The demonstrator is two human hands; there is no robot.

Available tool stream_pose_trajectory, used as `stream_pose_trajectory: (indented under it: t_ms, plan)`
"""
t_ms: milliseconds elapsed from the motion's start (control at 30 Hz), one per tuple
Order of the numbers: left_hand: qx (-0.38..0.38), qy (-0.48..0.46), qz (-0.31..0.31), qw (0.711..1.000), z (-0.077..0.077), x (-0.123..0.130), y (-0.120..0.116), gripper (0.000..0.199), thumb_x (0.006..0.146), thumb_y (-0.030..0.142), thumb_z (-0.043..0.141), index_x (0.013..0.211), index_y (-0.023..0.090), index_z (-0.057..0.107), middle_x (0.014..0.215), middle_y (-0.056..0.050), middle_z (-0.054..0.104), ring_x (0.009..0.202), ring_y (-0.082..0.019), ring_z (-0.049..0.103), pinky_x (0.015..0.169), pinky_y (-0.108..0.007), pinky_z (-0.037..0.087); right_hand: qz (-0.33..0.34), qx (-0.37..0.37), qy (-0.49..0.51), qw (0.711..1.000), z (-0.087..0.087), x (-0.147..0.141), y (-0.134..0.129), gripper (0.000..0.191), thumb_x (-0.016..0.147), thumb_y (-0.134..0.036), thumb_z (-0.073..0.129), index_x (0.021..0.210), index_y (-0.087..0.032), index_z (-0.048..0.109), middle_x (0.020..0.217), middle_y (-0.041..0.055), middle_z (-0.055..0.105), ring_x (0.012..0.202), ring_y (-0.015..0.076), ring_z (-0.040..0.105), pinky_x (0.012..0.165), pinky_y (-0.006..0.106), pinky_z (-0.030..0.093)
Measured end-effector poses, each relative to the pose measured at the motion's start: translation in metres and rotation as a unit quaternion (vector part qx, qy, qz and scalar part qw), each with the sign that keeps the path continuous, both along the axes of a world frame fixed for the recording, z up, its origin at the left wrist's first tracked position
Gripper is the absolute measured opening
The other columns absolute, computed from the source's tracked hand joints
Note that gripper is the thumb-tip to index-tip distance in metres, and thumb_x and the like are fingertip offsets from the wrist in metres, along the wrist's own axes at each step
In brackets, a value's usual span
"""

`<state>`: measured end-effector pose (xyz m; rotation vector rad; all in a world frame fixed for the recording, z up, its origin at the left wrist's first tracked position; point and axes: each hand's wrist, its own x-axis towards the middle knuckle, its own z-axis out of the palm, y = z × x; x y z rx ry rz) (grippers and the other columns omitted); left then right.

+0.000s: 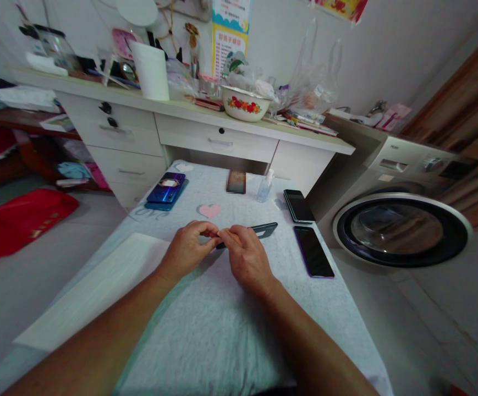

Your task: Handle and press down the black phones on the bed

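Home room, washing machine (391,225), drawered desk (218,132), flowered enamel bowl (246,104)

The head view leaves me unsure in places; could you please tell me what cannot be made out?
All in the head view:
1. Flat black object, middle: hidden by the right hand.
2. Anything pinched between it and the left hand: too small.
3. Brown rectangular item, surface: blurred by pixelation.
4. Blue-and-yellow paper poster, top: cut off.

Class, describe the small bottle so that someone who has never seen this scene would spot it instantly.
Find the white desk with drawers, then the cloth-covered table in front of it. Beyond the right hand, the bottle stands between a flat brown item and the dark phones. It alone is see-through and upright; those neighbours lie flat.
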<state>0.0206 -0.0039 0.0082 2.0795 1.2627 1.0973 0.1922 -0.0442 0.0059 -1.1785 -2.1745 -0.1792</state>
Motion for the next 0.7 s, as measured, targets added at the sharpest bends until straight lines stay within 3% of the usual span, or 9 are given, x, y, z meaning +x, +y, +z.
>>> stream_pose_trajectory:
  t_ms: [333,700]
  plan:
    - [-0.003,0.005,0.009,1.0,-0.0005,0.0001,-0.0014,0.012,0.077,0.032,0.065,0.079,0.021,0.065,0.079,0.001,0.066,0.077,-0.017,0.062,0.073,-0.03,0.045,-0.043,-0.014,0.032,0.998,0.0016,0.0037,-0.0005,0.035,0.097,-0.018,0.033,0.117,-0.023,0.061,0.107,0.0072,0.057,0.097,0.0203,0.051,0.084,0.032,0.044]
    - [0.009,0.004,-0.001,1.0,-0.0015,-0.0006,0.0001,0.011,0.077,0.032,0.063,0.077,0.021,0.066,0.077,0.001,0.066,0.077,-0.017,0.062,0.074,-0.03,0.045,-0.013,-0.01,0.008,1.0,-0.0011,-0.0028,-0.001,0.034,0.098,-0.021,0.034,0.123,-0.022,0.058,0.113,0.0075,0.057,0.097,0.02,0.051,0.084,0.031,0.044]
